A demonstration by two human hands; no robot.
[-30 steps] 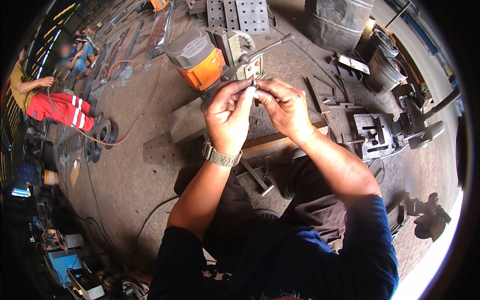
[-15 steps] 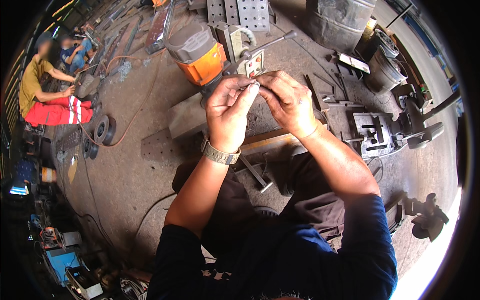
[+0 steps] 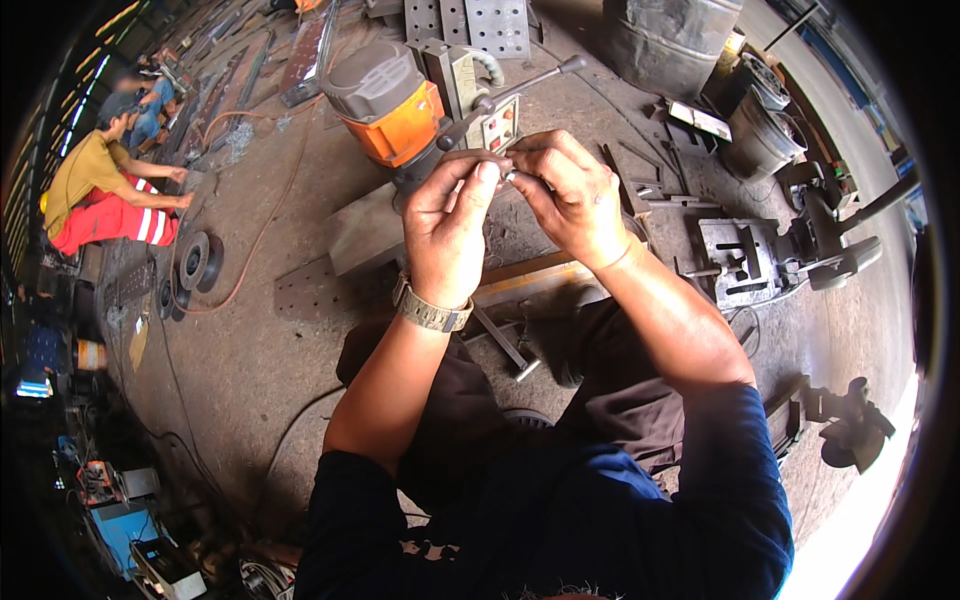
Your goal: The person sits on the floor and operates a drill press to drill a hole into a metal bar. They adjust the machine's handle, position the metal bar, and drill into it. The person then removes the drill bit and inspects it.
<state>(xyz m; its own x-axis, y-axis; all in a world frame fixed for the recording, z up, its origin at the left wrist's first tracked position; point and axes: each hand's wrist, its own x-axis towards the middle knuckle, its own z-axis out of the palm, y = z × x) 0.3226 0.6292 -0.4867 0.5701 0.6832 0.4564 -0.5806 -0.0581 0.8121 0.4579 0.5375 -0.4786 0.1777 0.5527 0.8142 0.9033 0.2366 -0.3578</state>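
My left hand and my right hand meet in front of my chest, fingertips pinched close together. Between them is a small piece, mostly hidden by the fingers and too small to name; a pale bit of it shows at the right fingertips. A watch is strapped round my left wrist. Just beyond my hands stands an orange and grey magnetic-base drill, with a lever handle reaching out to the right and a control panel with buttons on its side.
Left, a person in a tan shirt and red trousers sits on the floor by round discs; another is behind. A metal drum and buckets stand far right. A vise lies right. Perforated plates stand at the back.
My hands stay pinched together, with the fingertips shifted slightly. The whole view has moved a little. The seated person at left has leaned and reached the arms forward.
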